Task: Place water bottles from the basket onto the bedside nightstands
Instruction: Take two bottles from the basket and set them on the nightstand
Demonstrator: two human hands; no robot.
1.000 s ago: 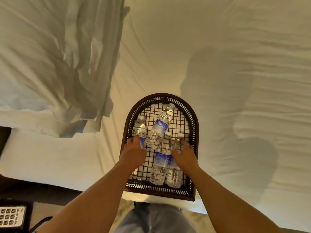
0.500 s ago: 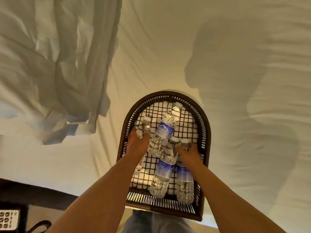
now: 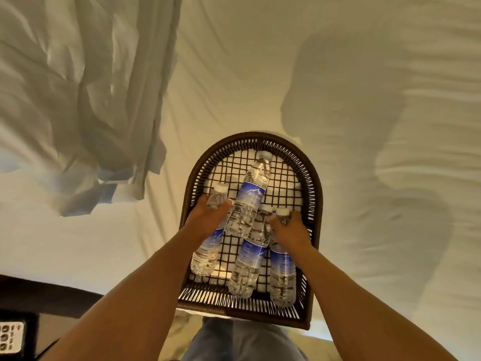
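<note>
A dark brown woven basket with an arched far end lies on the white bed sheet. Several clear water bottles with blue labels lie in it. My left hand is wrapped around the leftmost bottle just below its white cap. Closed around the neck of the rightmost bottle is my right hand. Between them lie a long bottle pointing away and another bottle beneath it. No nightstand top is clearly in view.
A crumpled white sheet or pillowcase is heaped on the bed at the upper left. A dark ledge and a telephone keypad show at the lower left corner. My legs in blue trousers stand below the basket.
Both hands have closed around bottles at the left and right of the basket. The view has shifted closer, so the basket sits larger and nearer the middle.
</note>
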